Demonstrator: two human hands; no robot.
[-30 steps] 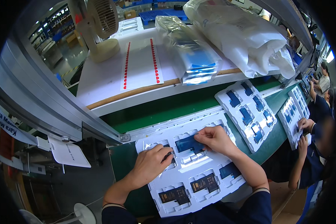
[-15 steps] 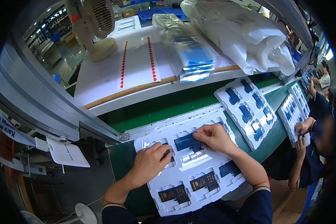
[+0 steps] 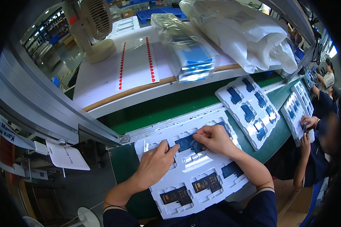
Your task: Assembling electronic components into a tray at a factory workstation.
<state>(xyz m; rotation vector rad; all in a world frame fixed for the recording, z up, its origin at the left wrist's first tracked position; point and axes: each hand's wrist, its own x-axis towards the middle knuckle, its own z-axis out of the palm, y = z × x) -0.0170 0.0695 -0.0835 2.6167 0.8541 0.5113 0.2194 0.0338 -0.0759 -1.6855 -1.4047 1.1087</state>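
Observation:
A white moulded plastic tray (image 3: 212, 166) lies in front of me, with black L-shaped battery packs in its pockets. Two packs in the near row, a left battery (image 3: 176, 196) and a middle battery (image 3: 207, 184), show bare printed faces. In the far row, a battery covered in dark blue film (image 3: 184, 143) sits beneath my hands. My right hand (image 3: 216, 140) pinches the blue film (image 3: 197, 145) at that battery's right part. My left hand (image 3: 155, 163) rests over the left pocket, thumb and forefinger apart, the thumb tip against the battery's left end.
A second tray (image 3: 250, 113) of blue-filmed batteries lies to the right on the green bench. On the shelf stand a fan (image 3: 98, 34), a sheet with red tabs (image 3: 138, 64), a bagged stack of blue film (image 3: 193, 56) and a white plastic bag (image 3: 246, 34). A co-worker's hands (image 3: 308, 123) are at the far right.
My left thumb has stretched right to the battery's end, opening away from the forefinger. My right hand has shifted slightly left, and the film beneath its fingertips now stands up more.

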